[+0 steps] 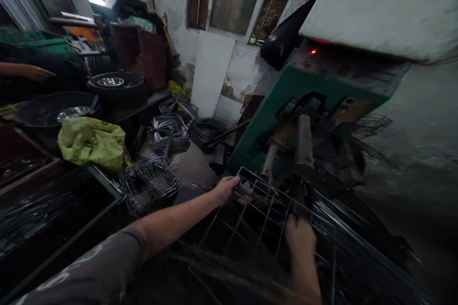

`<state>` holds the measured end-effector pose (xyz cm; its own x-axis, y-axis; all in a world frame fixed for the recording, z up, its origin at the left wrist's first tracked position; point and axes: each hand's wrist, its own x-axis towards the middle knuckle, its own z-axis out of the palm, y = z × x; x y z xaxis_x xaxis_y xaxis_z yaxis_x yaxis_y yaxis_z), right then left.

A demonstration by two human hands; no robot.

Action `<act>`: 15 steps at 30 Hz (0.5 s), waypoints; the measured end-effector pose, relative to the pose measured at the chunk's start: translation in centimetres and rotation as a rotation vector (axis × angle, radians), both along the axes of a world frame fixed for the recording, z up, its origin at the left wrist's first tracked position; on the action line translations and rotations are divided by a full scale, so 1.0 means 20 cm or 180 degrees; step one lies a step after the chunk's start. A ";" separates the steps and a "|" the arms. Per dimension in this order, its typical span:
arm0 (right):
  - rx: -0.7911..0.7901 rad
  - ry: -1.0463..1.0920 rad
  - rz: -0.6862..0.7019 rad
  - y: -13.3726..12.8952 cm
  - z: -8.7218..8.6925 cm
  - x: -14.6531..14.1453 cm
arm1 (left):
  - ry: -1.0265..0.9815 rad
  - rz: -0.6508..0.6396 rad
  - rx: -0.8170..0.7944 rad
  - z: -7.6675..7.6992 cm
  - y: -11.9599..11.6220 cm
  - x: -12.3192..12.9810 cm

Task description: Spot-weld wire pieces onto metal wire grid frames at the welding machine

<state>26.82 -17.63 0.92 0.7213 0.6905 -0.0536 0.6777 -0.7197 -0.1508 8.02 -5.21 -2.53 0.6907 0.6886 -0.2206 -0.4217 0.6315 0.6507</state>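
A wire grid [266, 209] of thin metal rods lies slanted across the lower middle, below a green machine [263, 119]. My left hand [225, 189] is closed on the grid's upper left corner. Over at the grid's right part, my right hand [300, 233] has its fingers curled round the wires. Two thick round arms of the machine, one of them a grey cylinder [304, 143], stand just above the grid. Dark clutter beneath the grid is too dim to make out.
Bent wire frames [152, 183] are piled on the floor at left, with more [170, 131] behind. A yellow-green sack [91, 143], black tubs [116, 90] and a dark bin [110, 183] stand left. Another person's hand [37, 74] shows at far left. Long rods [339, 212] lie right.
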 end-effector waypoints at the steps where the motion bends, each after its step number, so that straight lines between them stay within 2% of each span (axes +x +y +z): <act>1: -0.0023 0.0013 0.0001 0.00 0.00 0.00 | 0.0008 0.0006 -0.0012 0.00 0.00 0.00; 10: 0.0042 -0.0001 -0.0070 0.01 0.00 0.02 | -0.0109 -0.0105 -0.0173 0.00 0.02 0.01; 15: -0.0056 -0.0007 -0.0080 0.02 0.02 -0.01 | -0.0063 -0.0127 -0.0090 0.00 0.03 0.01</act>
